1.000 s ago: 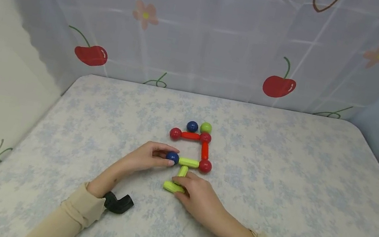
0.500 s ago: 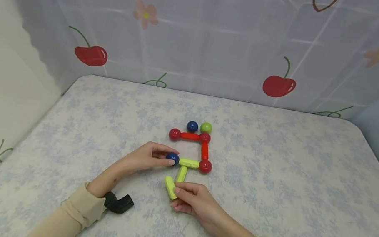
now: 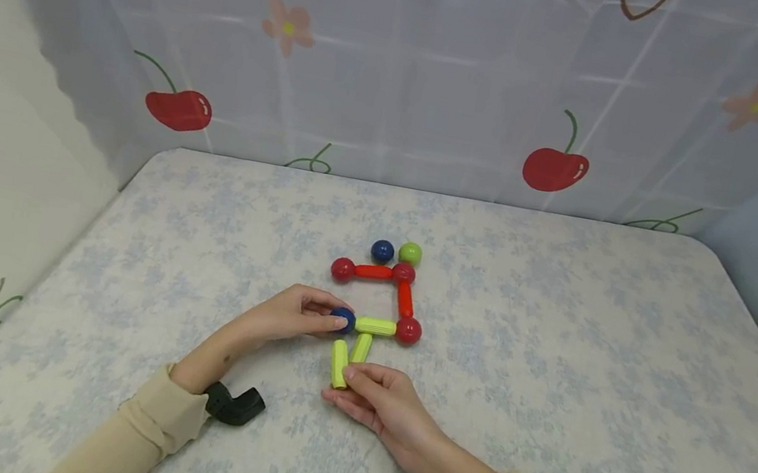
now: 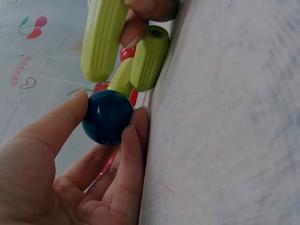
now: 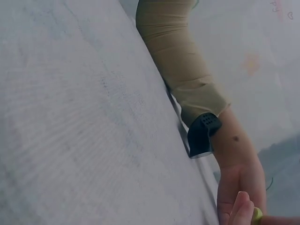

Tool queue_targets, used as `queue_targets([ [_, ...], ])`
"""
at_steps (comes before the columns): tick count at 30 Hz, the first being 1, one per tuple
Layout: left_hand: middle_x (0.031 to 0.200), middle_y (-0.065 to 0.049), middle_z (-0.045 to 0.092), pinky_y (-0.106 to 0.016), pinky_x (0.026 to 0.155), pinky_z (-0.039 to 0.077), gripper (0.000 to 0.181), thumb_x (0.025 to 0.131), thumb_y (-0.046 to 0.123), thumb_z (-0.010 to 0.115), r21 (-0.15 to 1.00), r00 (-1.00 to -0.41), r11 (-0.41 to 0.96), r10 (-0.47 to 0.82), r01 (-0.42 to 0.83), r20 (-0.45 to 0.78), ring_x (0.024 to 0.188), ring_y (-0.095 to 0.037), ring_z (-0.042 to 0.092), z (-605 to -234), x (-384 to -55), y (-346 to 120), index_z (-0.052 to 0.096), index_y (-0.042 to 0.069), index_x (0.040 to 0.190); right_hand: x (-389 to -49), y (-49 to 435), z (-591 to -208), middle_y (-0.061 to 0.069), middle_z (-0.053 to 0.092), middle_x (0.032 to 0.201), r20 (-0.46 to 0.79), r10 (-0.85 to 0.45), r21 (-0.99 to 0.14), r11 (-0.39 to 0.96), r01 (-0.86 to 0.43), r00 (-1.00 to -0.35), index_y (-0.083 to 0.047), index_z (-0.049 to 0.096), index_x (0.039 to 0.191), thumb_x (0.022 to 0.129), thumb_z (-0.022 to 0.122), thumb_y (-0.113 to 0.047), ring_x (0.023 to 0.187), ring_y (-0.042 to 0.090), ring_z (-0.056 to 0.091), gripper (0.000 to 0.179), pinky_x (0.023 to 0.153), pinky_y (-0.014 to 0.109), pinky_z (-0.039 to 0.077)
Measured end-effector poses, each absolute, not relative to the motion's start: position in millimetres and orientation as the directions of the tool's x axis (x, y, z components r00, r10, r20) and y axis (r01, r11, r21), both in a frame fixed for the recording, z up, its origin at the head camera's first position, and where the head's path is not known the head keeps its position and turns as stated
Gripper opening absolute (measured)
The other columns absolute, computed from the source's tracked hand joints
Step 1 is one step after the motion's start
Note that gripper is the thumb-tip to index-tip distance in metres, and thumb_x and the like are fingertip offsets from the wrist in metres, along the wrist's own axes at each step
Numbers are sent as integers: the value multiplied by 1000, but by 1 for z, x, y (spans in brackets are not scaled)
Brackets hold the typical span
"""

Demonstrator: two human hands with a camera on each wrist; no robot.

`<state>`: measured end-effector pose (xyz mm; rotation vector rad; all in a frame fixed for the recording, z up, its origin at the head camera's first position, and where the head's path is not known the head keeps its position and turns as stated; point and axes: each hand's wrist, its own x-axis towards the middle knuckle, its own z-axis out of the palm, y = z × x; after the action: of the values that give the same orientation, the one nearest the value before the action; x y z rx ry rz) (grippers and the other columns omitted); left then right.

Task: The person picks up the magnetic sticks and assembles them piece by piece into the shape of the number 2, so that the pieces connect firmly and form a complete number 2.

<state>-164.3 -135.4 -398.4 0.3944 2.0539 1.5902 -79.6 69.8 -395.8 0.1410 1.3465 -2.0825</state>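
My left hand (image 3: pixel 293 313) pinches a dark blue ball (image 4: pixel 108 117) between thumb and fingers. A yellow-green ridged rod (image 3: pixel 376 326) runs from that ball to a red ball (image 3: pixel 409 331). From there a red rod (image 3: pixel 405 299) leads back to another red ball (image 3: pixel 404 273), and a second red rod (image 3: pixel 373 272) joins it to a red ball (image 3: pixel 343 269) on the left. My right hand (image 3: pixel 387 407) pinches a yellow-green rod (image 3: pixel 339 365) by its lower end, tipped up near the blue ball. Another yellow-green rod (image 3: pixel 362 348) lies just behind my right fingertips.
Behind the joined pieces sit a loose blue ball (image 3: pixel 382 251) and a light green ball (image 3: pixel 410 253). The flowered tabletop (image 3: pixel 561 328) reaches back to a printed curtain (image 3: pixel 409 64). Black wrist-worn devices (image 3: pixel 233 404) hang at both cuffs.
My right hand has turned the held rod from lying crosswise to pointing away from me, beside the other loose rod. The joined pieces have shifted slightly left at the back. My left hand keeps its hold.
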Motion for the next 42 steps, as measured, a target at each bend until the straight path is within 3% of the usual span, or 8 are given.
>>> queue_targets([
  [7,106,-15,64,-34,80,50,41,92,18,63,964,-820,244,526,-110,-226,94,-23,63,-401,-166,-133,56,-10,122,-81,64,-390,20,64,102,-436,-426,-771,-278,573,-793,16,47,123,98,50,-11,94,20,64,37,84,29,47],
  [22,105,-14,64,-33,79,50,43,91,19,64,961,-830,237,499,-144,-247,93,-21,63,-402,-166,-133,56,-10,121,-83,63,-388,19,63,105,-439,-401,-760,-312,570,-804,15,46,125,98,51,-12,94,18,64,39,84,27,47],
  [34,104,-15,60,-35,79,51,40,90,13,64,967,-832,190,499,-170,-244,91,-21,61,-402,-164,-135,55,-10,122,-77,86,-388,17,62,105,-423,-366,-809,-259,528,-829,11,46,129,98,51,-10,98,23,62,38,86,31,46],
  [38,102,-15,59,-36,79,51,39,90,12,65,968,-833,186,497,-171,-243,89,-21,61,-402,-163,-135,55,-9,121,-81,95,-388,14,62,96,-331,-315,-903,-167,396,-889,9,51,124,95,54,-6,84,21,65,33,77,31,51],
  [42,102,-15,58,-36,79,51,39,89,13,65,967,-832,190,498,-171,-245,89,-21,61,-403,-163,-134,56,-8,121,-94,105,-388,9,60,83,-111,-369,-982,186,43,-923,1,58,122,92,59,-4,66,18,59,30,61,28,50],
])
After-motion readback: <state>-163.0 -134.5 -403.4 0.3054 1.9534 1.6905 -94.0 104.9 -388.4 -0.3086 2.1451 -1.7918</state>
